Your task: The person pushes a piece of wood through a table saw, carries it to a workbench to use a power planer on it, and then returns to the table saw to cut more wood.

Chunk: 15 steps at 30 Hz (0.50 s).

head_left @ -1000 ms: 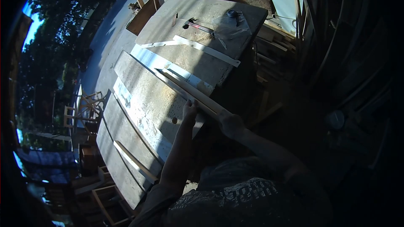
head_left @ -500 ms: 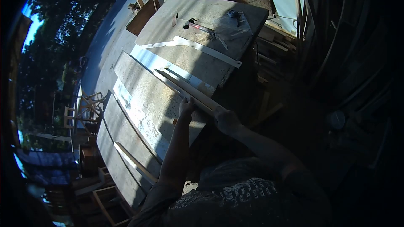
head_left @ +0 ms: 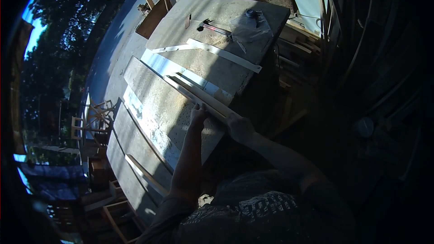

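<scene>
Two long, narrow wooden strips [head_left: 190, 94] lie side by side across the workbench, their near ends reaching toward its right edge. My left hand [head_left: 198, 114] is closed on the left edge of the nearer strip, with the thumb up. Around the near ends of the strips, my right hand [head_left: 239, 128] is closed; its fingers are partly in shadow. Just beyond the strips a pale flat board [head_left: 181, 71] is set on the bench. A hammer [head_left: 214, 28] with a dark head and reddish handle rests farther back.
The worn workbench [head_left: 167, 29] also carries a white folding rule [head_left: 228, 55], a clear plastic bag [head_left: 246, 28] and a small round dark object [head_left: 251, 13]. Another wooden strip [head_left: 145, 174] lies at the left. Stacked timber [head_left: 296, 40] stands beyond the right edge.
My right hand has shifted slightly left along with the wooden strips. My left hand has moved slightly left too, and both keep hold. The view has shifted a little.
</scene>
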Motion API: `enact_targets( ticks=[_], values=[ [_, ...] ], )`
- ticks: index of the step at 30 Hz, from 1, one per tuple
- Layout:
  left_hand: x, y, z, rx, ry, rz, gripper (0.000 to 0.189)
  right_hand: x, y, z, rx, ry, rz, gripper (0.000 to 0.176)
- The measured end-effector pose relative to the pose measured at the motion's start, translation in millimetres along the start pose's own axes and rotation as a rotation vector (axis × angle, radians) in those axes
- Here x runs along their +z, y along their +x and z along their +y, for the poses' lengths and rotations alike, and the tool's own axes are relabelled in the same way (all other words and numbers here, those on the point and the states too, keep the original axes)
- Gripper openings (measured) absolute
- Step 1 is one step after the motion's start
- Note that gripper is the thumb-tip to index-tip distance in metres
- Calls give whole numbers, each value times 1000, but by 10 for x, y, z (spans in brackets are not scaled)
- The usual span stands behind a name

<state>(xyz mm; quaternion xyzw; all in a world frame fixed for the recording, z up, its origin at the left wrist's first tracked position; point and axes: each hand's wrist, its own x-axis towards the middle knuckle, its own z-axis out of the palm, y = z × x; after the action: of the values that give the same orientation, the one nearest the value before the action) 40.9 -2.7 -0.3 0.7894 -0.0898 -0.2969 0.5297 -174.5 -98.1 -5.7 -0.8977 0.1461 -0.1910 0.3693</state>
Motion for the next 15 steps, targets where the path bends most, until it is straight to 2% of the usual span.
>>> enact_targets(
  ticks=[3,8,11,15],
  values=[
    [-32,31,3,-18,-18,-3,37,16,32,-10,-9,19,22,14],
    [-52,23,63,3,36,-5,36,41,83,-25,35,33,-63,19],
    [-78,57,60,-11,24,2,36,111,103,-3,-9,30,15,14],
    [-50,-22,157,2,-18,-15,35,104,139,-33,4,16,2,14]
  ],
)
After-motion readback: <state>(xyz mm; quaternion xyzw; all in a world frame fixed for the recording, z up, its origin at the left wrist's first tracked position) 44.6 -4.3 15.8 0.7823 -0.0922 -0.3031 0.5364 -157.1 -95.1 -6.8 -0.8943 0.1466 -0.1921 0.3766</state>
